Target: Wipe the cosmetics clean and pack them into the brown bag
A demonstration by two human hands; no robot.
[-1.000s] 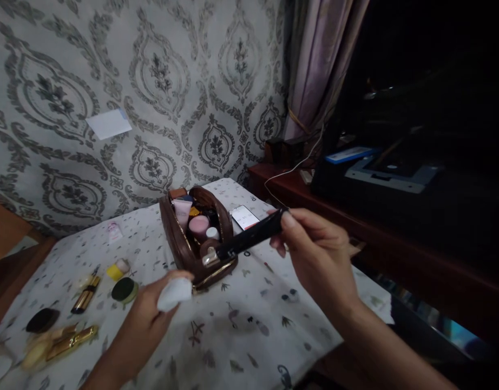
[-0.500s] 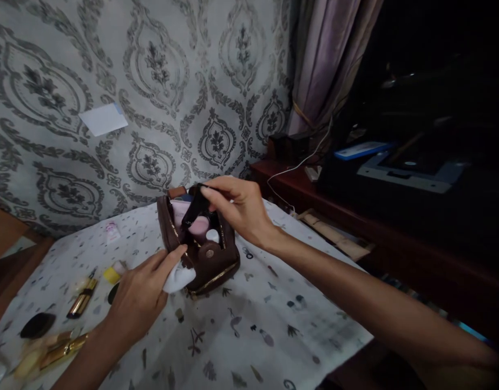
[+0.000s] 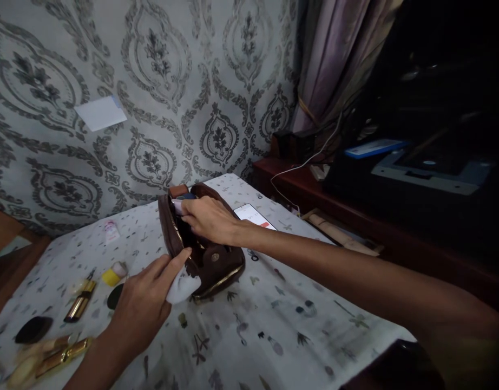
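A brown zip bag (image 3: 217, 273) stands unzipped on the table, with gold zipper teeth along its opening. My left hand (image 3: 146, 292) is closed on a crumpled white tissue (image 3: 183, 287), its index finger and thumb at the bag's near left rim. My right hand (image 3: 211, 219) reaches into the bag from the right with curled fingers. Beside those fingertips shows a pale lavender item (image 3: 177, 206); whether they grip it, I cannot tell, and most of the bag's contents are hidden behind the hand.
A lit phone (image 3: 253, 215) lies right of the bag. At left are a pink-and-white tube (image 3: 111, 232), a yellow-banded item (image 3: 113, 274), gold-and-black tubes (image 3: 81, 301) and a dark oval item (image 3: 33, 329). A white cable (image 3: 290, 172) trails over the dark red furniture (image 3: 269, 165).
My right hand has gone lower into the bag; the black item it held is out of sight. My left hand stays at the rim with the tissue. The phone has come into view.
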